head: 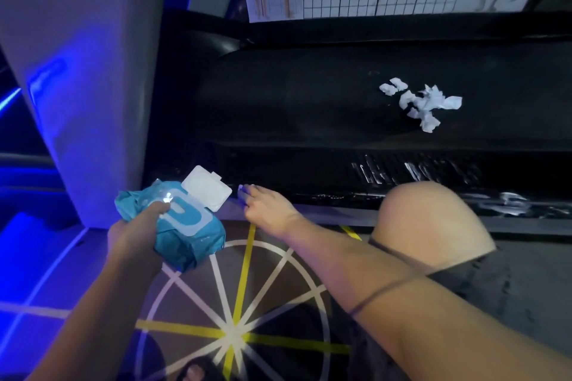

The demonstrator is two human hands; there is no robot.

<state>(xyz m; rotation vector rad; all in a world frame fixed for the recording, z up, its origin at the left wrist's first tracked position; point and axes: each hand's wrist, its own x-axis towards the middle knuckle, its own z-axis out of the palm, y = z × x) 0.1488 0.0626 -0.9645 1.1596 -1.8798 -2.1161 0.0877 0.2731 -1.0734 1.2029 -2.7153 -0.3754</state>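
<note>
Head view. Left hand (136,227): fingers curled round the teal wet-wipe pack (190,230), flip lid (206,188) open just beyond the thumb. Right hand (269,209): fingers extended, holding nothing, tips beside the lid. Crumpled wipes (422,102): well beyond the fingertips. Step, as judged: drawing a fresh wipe. Next: a pinch at the opening.

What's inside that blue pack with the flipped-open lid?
The wet-wipes pack shows only its raised white lid and a white-rimmed opening. No wipe visibly pokes out. The contents are covered by the wrapper, some glare, and the left hand gripping it.
</note>
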